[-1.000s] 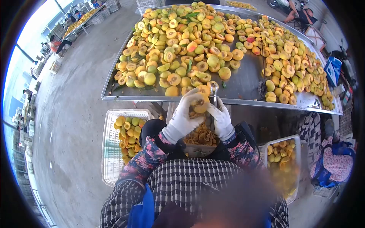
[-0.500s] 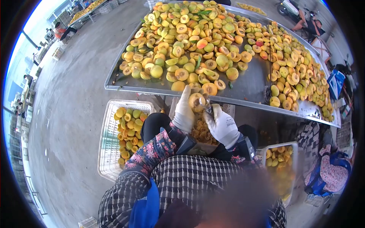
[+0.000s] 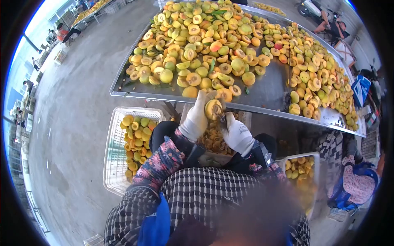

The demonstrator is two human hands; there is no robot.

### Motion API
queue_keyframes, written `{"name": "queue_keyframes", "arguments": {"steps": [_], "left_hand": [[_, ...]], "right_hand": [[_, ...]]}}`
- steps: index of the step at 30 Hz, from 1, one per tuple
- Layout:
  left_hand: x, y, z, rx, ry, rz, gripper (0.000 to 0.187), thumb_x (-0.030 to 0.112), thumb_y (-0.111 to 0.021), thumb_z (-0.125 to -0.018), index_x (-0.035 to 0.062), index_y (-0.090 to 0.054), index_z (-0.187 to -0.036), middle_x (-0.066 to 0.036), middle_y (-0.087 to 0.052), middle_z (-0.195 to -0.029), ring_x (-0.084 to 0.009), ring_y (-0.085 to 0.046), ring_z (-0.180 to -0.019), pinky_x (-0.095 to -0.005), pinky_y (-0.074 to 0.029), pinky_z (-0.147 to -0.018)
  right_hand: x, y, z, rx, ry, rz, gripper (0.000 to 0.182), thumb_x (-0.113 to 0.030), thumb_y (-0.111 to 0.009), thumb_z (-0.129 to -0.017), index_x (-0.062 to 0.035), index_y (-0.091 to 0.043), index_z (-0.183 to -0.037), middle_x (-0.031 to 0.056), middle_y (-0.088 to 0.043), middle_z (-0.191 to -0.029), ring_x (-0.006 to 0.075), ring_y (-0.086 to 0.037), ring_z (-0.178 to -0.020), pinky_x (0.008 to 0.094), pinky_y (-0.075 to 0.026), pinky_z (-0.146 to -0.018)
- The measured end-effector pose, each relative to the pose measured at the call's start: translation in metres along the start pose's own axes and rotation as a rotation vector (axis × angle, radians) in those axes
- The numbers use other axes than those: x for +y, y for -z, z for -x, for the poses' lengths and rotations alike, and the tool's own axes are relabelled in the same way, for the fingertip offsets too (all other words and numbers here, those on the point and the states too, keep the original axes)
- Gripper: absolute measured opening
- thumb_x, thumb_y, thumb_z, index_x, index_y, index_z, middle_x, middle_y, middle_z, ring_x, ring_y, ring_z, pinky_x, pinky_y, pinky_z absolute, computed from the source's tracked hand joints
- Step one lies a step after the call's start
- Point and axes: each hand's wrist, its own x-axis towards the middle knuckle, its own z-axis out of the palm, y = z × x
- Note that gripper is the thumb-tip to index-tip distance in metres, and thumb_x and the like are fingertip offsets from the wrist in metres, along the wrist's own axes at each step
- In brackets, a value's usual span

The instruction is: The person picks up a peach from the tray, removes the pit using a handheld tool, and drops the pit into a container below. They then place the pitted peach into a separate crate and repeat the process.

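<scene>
In white gloves, both hands meet over a box of fruit scraps (image 3: 214,139), just below the metal table's near edge. My left hand (image 3: 198,119) is closed round a halved yellow fruit (image 3: 213,109), its cut face and brown centre turned up. Beside it my right hand (image 3: 237,133) grips a small metal tool (image 3: 223,118), whose tip is at the fruit's right side and partly hidden. Many halved fruits (image 3: 197,45) lie heaped on the metal table (image 3: 266,110) just beyond the hands.
A white crate of fruit halves (image 3: 110,164) stands on the floor at the left. Another crate (image 3: 317,164) with fruit is at the right, near a person in a patterned sleeve (image 3: 360,184). Other people sit further off, one at the upper left (image 3: 63,35).
The fruit in my left hand has turned, showing more of its cut face. My right hand and the tool have shifted slightly downward. The whole view has moved a little.
</scene>
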Motion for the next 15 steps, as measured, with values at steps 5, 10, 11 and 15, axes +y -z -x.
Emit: {"name": "queue_keyframes", "arguments": {"steps": [5,10,11,15], "left_hand": [[0.018,0.007,-0.004,0.053,0.166,-0.685,0.055,0.048,-0.041,-0.100,0.0017,-0.054,-0.128,-0.009,-0.065,-0.112,-0.0140,-0.064,-0.098,-0.0257,-0.051,-0.086],[0.011,0.013,0.006,-0.090,0.138,0.087,0.044,0.025,-0.052,-0.092,0.0010,-0.054,-0.129,-0.015,-0.061,-0.119,-0.0257,-0.056,-0.115,-0.0384,-0.044,-0.100],[0.010,0.013,0.007,-0.161,0.128,0.218,0.044,0.021,-0.055,-0.089,0.0015,-0.054,-0.128,-0.016,-0.060,-0.120,-0.0290,-0.053,-0.119,-0.0422,-0.041,-0.103],[0.013,0.007,0.009,-0.190,0.080,0.365,0.043,0.016,-0.056,-0.083,-0.0001,-0.057,-0.122,-0.016,-0.061,-0.116,-0.0343,-0.054,-0.115,-0.0473,-0.042,-0.101]], "right_hand": [[0.007,0.012,0.001,-0.011,0.105,0.131,0.032,-0.018,-0.061,-0.087,-0.0032,-0.046,-0.112,0.0219,-0.064,-0.080,0.0415,-0.063,-0.075,0.0477,-0.048,-0.064],[-0.006,0.011,0.006,0.055,-0.052,-0.306,0.026,-0.018,-0.059,-0.091,-0.0030,-0.048,-0.109,0.0204,-0.063,-0.078,0.0408,-0.062,-0.072,0.0457,-0.047,-0.061],[-0.004,0.009,0.008,0.035,-0.054,-0.286,0.026,-0.018,-0.059,-0.091,-0.0028,-0.047,-0.109,0.0205,-0.062,-0.077,0.0409,-0.062,-0.071,0.0457,-0.046,-0.060],[-0.001,0.002,0.009,0.016,-0.022,-0.177,0.028,-0.019,-0.058,-0.091,-0.0015,-0.047,-0.110,0.0226,-0.061,-0.075,0.0424,-0.061,-0.068,0.0471,-0.046,-0.059]]}}
